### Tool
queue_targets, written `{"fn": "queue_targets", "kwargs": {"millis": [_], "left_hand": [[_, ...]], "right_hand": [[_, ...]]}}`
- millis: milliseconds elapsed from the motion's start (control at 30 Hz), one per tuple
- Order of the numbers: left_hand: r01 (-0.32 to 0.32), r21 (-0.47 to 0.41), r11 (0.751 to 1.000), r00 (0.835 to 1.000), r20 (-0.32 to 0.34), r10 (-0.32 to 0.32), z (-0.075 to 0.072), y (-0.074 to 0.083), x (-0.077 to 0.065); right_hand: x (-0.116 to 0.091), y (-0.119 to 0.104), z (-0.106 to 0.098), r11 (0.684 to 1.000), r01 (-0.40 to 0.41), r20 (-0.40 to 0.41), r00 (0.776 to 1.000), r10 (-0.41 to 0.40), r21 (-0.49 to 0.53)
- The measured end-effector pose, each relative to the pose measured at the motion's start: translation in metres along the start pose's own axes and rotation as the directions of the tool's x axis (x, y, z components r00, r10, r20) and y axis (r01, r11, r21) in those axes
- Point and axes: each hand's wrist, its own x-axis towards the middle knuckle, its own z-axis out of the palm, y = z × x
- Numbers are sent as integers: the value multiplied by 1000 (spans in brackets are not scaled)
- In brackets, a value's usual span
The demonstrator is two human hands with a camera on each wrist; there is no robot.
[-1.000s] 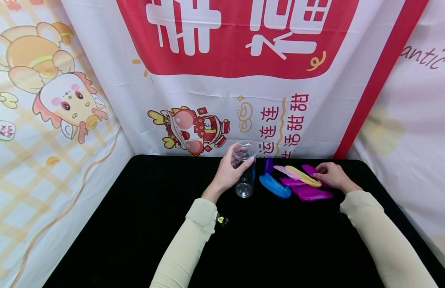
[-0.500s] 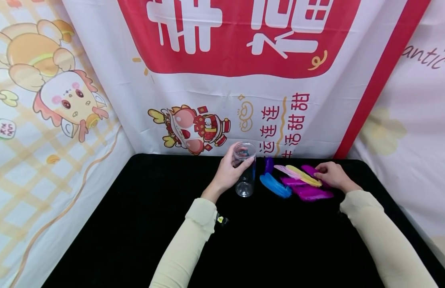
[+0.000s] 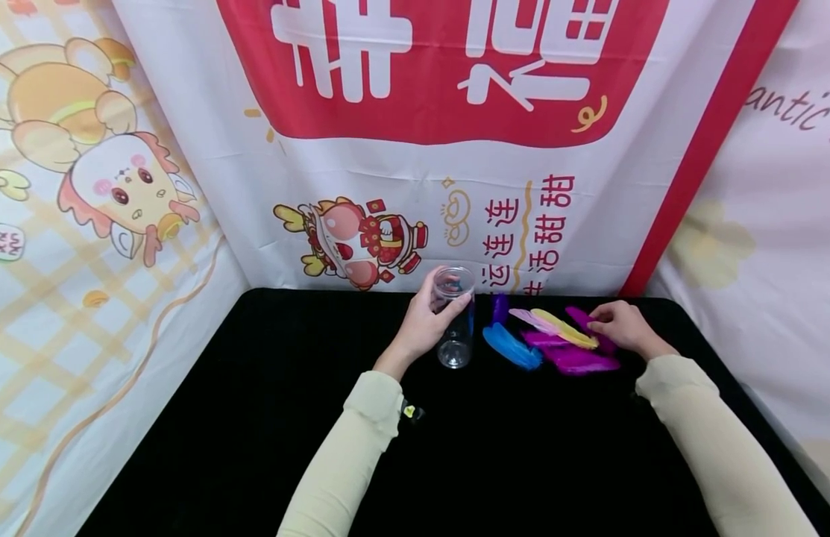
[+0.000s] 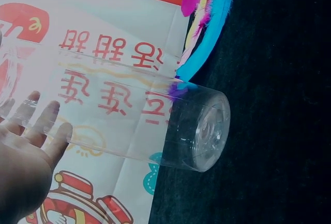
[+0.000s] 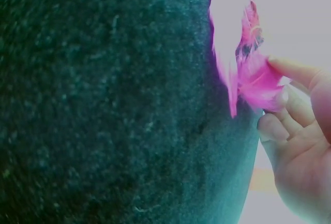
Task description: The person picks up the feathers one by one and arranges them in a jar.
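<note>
My left hand (image 3: pixel 421 324) grips a clear plastic jar (image 3: pixel 456 350) round its upper part, thumb on the near side. The jar is upright with its open mouth up; whether its base touches the table I cannot tell. Over at the right, my right hand (image 3: pixel 626 328) pinches a magenta feather (image 5: pixel 258 81) between thumb and fingers, at the edge of a feather pile. Beside that hand lie a yellow feather (image 3: pixel 567 330), a pale pink feather (image 3: pixel 530 319) and more magenta feathers (image 3: pixel 585 362). Nearer the jar are a blue feather (image 3: pixel 512 346) and a dark purple feather (image 3: pixel 499 308).
A black cloth covers the table (image 3: pixel 522 447). Behind its far edge hangs a white and red printed curtain (image 3: pixel 428 164). Printed sheets stand at the left and right sides. A small black item with a yellow mark (image 3: pixel 411 411) shows at the left cuff.
The magenta feather in my right hand has shifted very slightly, along with the fingertips. My left hand and the jar have stayed in place.
</note>
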Motion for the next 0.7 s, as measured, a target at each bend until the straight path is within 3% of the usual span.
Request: {"fn": "queue_targets", "kwargs": {"millis": [333,700], "left_hand": [[-17,-11,1000,1000,26,18,1,0,-1],[5,-25,1000,999,36,-4,-1,1,0]], "right_hand": [[-5,2,-6,999,-17,-14,1000,17,37],[-13,0,-21,998,-19,-49,999,22,67]]}}
